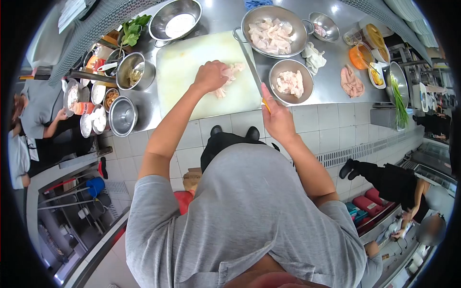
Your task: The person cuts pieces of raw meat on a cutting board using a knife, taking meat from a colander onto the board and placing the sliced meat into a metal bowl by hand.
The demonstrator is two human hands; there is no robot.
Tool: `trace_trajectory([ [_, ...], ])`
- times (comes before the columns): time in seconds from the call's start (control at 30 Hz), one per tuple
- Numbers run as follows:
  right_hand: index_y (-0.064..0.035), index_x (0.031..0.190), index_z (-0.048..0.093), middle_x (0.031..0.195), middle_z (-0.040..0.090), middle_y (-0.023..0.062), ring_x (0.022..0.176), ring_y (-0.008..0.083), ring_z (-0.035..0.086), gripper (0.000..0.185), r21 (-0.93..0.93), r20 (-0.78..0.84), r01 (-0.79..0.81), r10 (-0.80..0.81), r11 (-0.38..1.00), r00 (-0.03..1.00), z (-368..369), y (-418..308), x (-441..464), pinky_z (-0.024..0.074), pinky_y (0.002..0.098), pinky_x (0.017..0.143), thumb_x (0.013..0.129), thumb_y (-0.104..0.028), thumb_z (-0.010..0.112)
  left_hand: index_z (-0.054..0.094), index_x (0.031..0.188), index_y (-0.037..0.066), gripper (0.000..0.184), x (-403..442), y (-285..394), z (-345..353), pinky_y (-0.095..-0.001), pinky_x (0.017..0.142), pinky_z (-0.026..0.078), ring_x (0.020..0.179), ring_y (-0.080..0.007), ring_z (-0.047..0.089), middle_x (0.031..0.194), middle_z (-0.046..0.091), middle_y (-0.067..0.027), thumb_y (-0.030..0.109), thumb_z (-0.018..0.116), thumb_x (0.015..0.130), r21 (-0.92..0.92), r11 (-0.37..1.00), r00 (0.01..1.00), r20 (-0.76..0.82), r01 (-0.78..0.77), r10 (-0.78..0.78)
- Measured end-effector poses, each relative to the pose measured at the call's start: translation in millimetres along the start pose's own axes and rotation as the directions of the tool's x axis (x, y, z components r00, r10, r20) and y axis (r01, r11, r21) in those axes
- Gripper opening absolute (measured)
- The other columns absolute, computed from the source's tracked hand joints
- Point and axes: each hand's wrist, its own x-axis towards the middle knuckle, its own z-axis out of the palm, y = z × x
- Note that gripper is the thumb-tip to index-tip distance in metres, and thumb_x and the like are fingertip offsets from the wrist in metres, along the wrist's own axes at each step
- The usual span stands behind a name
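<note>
My left hand (211, 76) is over the white cutting board (180, 62), its fingers curled down on pale raw chicken pieces (235, 69). Some chicken shows past the fingertips and below the palm; the fingertips are partly hidden. My right hand (278, 120) is closed around the yellow handle of a long knife (253, 68). The blade points away from me along the right edge of the board. Right of the knife, a small steel bowl (311, 91) contains cut chicken. Behind it, a large two-handled colander (246, 21) holds bigger raw chicken pieces.
An upright steel colander (161, 24) stands behind the board. Steel pots (144, 67) and bowls (122, 115) crowd the left side. White cloth (314, 57), a pinkish cloth (352, 81) and an orange container (359, 55) are to the right. Other people work at both sides.
</note>
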Motion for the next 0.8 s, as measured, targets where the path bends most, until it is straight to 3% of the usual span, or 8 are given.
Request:
trace_trajectory([
  [0.03, -0.0157, 0.165, 0.037, 0.097, 0.073, 0.0265, 0.086, 0.0472, 0.071, 0.074, 0.022, -0.036, -0.008, 0.009, 1.000, 0.999, 1.4, -8.2, -2.0, 0.0571, 0.0550, 0.079, 0.096, -0.007, 0.063, 0.074, 0.123, 0.010, 0.040, -3.3, -2.4, -3.0, -0.0453, 0.100, 0.055, 0.113, -0.0361, 0.067, 0.121, 0.071, -0.0124, 0.028, 0.075, 0.087, -0.003, 1.000, 1.000, -0.016, -0.002, 0.002],
  [0.13, -0.0127, 0.164, 0.039, 0.080, 0.069, 0.0234, 0.072, 0.0433, 0.069, 0.072, -0.231, 0.128, 0.023, 0.007, 0.973, 0.992, 36.6, 24.8, -2.8, 0.0571, 0.0544, 0.068, 0.096, -0.008, 0.061, 0.076, 0.117, 0.010, 0.034, -10.1, -10.1, -7.6, -0.0448, 0.098, 0.055, 0.111, -0.0349, 0.068, 0.120, 0.071, -0.0123, 0.024, 0.075, 0.087, -0.029, 1.000, 1.000, 0.004, 0.006, -0.006],
  [0.23, -0.0140, 0.165, 0.039, 0.082, 0.069, 0.0236, 0.071, 0.0428, 0.070, 0.077, -0.217, 0.098, -0.019, 0.041, 0.976, 0.994, 31.5, 11.7, -6.6, 0.0570, 0.0542, 0.068, 0.092, -0.003, 0.061, 0.077, 0.112, 0.009, 0.028, -18.4, -19.9, -8.7, -0.0449, 0.094, 0.056, 0.107, -0.0349, 0.069, 0.117, 0.072, -0.0121, 0.022, 0.074, 0.088, 0.022, 1.000, 0.999, 0.041, -0.019, 0.019],
  [0.33, -0.0139, 0.165, 0.038, 0.098, 0.074, 0.0255, 0.083, 0.0448, 0.072, 0.073, -0.173, 0.010, -0.089, 0.092, 0.981, 0.996, 15.2, -27.1, -7.1, 0.0573, 0.0543, 0.075, 0.096, -0.005, 0.062, 0.077, 0.109, 0.009, 0.025, -28.2, -27.6, -7.5, -0.0454, 0.091, 0.057, 0.104, -0.0347, 0.071, 0.113, 0.073, -0.0122, 0.022, 0.074, 0.088, -0.006, 1.000, 1.000, 0.018, -0.013, 0.014],
  [0.43, -0.0145, 0.165, 0.038, 0.097, 0.073, 0.0259, 0.082, 0.0441, 0.072, 0.073, -0.138, -0.084, -0.071, 0.060, 0.988, 0.995, 16.5, -39.0, -8.8, 0.0577, 0.0527, 0.073, 0.096, -0.005, 0.063, 0.077, 0.109, 0.009, 0.026, -32.6, -31.0, -7.8, -0.0453, 0.090, 0.057, 0.104, -0.0342, 0.071, 0.112, 0.073, -0.0129, 0.023, 0.075, 0.088, -0.029, 0.999, 1.000, 0.022, -0.018, 0.018],
  [0.53, -0.0164, 0.165, 0.037, 0.091, 0.073, 0.0247, 0.078, 0.0436, 0.071, 0.076, -0.347, 0.159, -0.139, 0.205, 0.928, 0.966, 38.0, -7.9, -8.6, 0.0576, 0.0522, 0.072, 0.096, -0.004, 0.065, 0.077, 0.108, 0.008, 0.027, -32.9, -28.0, -14.0, -0.0458, 0.089, 0.057, 0.105, -0.0351, 0.070, 0.112, 0.072, -0.0143, 0.025, 0.076, 0.086, -0.005, 1.000, 0.995, 0.099, 0.011, -0.010],
  [0.73, -0.0142, 0.163, 0.040, 0.082, 0.072, 0.0223, 0.077, 0.0440, 0.071, 0.073, -0.131, -0.116, -0.038, 0.023, 0.991, 0.993, 23.7, -51.2, -5.6, 0.0570, 0.0543, 0.071, 0.095, -0.004, 0.062, 0.068, 0.117, 0.006, 0.040, -56.1, -14.6, -20.0, -0.0463, 0.101, 0.051, 0.122, -0.0360, 0.060, 0.126, 0.063, -0.0155, 0.011, 0.077, 0.079, -0.082, 0.988, 0.988, -0.086, -0.134, 0.127],
  [0.8, -0.0164, 0.164, 0.039, 0.083, 0.073, 0.0223, 0.078, 0.0447, 0.071, 0.073, -0.281, 0.095, -0.090, 0.121, 0.956, 0.988, 46.9, -25.9, -4.6, 0.0568, 0.0545, 0.071, 0.096, -0.005, 0.062, 0.066, 0.119, 0.005, 0.041, -60.6, -13.9, -7.4, -0.0461, 0.106, 0.047, 0.128, -0.0358, 0.055, 0.130, 0.059, -0.0155, 0.005, 0.075, 0.078, -0.044, 0.979, 0.975, -0.113, -0.197, 0.191],
])
